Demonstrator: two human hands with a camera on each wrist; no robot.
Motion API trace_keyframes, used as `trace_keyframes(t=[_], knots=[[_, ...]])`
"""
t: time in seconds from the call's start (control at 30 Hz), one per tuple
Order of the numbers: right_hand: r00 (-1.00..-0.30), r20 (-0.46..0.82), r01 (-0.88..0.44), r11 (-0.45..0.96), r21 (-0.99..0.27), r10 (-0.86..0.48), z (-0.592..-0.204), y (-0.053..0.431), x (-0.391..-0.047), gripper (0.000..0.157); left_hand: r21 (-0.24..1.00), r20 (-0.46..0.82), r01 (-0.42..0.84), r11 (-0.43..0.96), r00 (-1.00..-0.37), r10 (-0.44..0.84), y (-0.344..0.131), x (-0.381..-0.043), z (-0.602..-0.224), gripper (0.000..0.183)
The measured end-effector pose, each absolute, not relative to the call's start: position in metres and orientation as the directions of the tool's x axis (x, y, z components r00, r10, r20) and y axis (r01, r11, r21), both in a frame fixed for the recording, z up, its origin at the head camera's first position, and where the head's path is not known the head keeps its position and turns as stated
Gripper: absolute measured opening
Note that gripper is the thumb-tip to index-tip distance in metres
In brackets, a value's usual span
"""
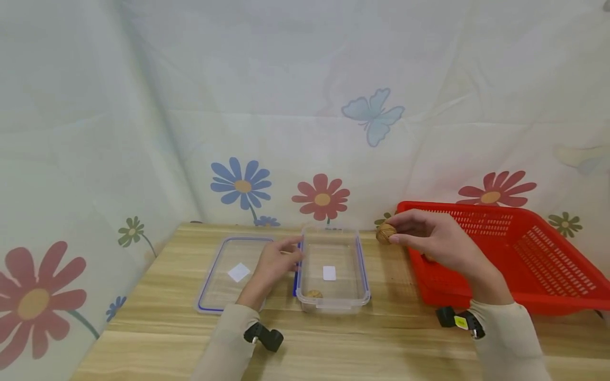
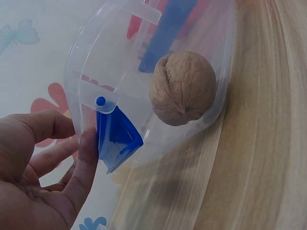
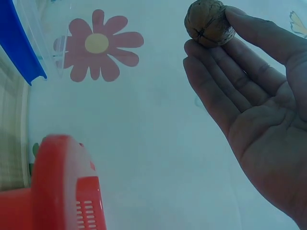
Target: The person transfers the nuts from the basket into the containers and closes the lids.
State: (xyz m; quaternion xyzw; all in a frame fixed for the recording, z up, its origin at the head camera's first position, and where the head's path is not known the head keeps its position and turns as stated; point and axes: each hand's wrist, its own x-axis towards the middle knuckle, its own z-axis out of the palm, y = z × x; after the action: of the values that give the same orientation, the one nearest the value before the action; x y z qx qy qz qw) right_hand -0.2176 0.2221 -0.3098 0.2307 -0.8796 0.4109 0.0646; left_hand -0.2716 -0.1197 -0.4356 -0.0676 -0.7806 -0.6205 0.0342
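My right hand pinches a walnut between thumb and fingertips, above the table beside the red basket's near-left rim. In the right wrist view, the thumb presses on one side of this walnut and the fingers support the other. At the left side of a clear plastic box, my left hand has its loosely bent fingers against the wall. The left wrist view puts those fingertips right at a blue latch. Inside the box, a walnut lies in the near-left corner.
A red slotted basket stands at the right, with part of a walnut showing below my right hand. A clear lid with a blue seal lies left of the box on the wooden table. Flowered cloth hangs behind.
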Motion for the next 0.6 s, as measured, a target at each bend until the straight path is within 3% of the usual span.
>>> trace_keyframes(t=[0.6], knots=[[-0.818, 0.236, -0.510, 0.471, -0.720, -0.524, -0.333, 0.190, -0.226, 0.033, 0.968, 0.129, 0.139, 0.209, -0.990, 0.062, -0.119, -0.271, -0.435, 0.046]])
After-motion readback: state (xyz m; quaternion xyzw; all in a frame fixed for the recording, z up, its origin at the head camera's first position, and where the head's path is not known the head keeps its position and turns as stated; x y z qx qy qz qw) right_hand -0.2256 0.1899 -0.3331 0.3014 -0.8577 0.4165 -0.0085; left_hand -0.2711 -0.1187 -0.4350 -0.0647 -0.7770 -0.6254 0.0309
